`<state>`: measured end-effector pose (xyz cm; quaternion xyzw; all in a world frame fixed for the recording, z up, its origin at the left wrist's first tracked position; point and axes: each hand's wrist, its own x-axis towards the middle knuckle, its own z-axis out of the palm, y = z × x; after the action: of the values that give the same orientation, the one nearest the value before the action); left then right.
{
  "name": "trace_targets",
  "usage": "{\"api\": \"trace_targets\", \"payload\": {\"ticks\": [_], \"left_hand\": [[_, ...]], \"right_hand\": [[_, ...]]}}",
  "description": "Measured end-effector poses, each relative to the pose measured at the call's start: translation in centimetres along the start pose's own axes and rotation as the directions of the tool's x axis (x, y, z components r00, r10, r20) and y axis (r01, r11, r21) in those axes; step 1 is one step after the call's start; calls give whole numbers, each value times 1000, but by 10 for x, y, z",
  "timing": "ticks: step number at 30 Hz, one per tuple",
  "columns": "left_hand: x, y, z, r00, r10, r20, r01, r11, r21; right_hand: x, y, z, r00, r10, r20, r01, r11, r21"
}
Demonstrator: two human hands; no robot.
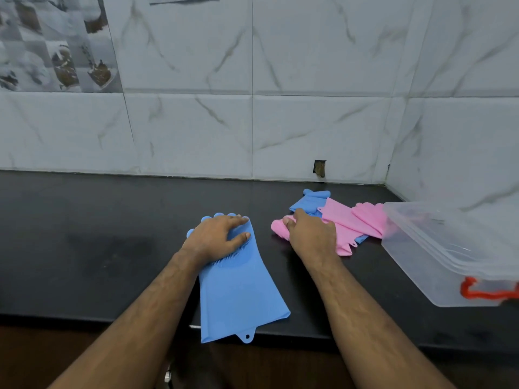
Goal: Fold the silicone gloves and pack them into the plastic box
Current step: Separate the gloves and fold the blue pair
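Blue silicone lies flat under my left hand (pixel 217 237), whose straight fingers press the bristled palm of the blue glove (pixel 238 287); I judge that pins it for folding, its cuff hanging just over the near edge of the black counter (pixel 98 234). My right hand (pixel 310 234) is curled round the finger end of a pink glove (pixel 341 242), probably to pull it free of the heap. That heap holds a second pink glove (pixel 368 216) and another blue glove (pixel 309 202), overlapping, so tugging one could drag the rest. Beside them stands the clear plastic box (pixel 449 256) with a red latch (pixel 486 290); whether it is lidded I cannot tell, and the farther pink glove touches its wall.
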<state>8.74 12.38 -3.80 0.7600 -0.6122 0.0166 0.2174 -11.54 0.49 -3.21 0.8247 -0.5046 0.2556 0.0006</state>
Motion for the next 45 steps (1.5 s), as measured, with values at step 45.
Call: {"api": "trace_targets", "payload": {"ticks": [45], "left_hand": [[71, 85, 34, 998, -32, 57, 61, 767, -639]], "right_hand": [[87, 35, 25, 999, 23, 33, -23, 1000, 6]]}}
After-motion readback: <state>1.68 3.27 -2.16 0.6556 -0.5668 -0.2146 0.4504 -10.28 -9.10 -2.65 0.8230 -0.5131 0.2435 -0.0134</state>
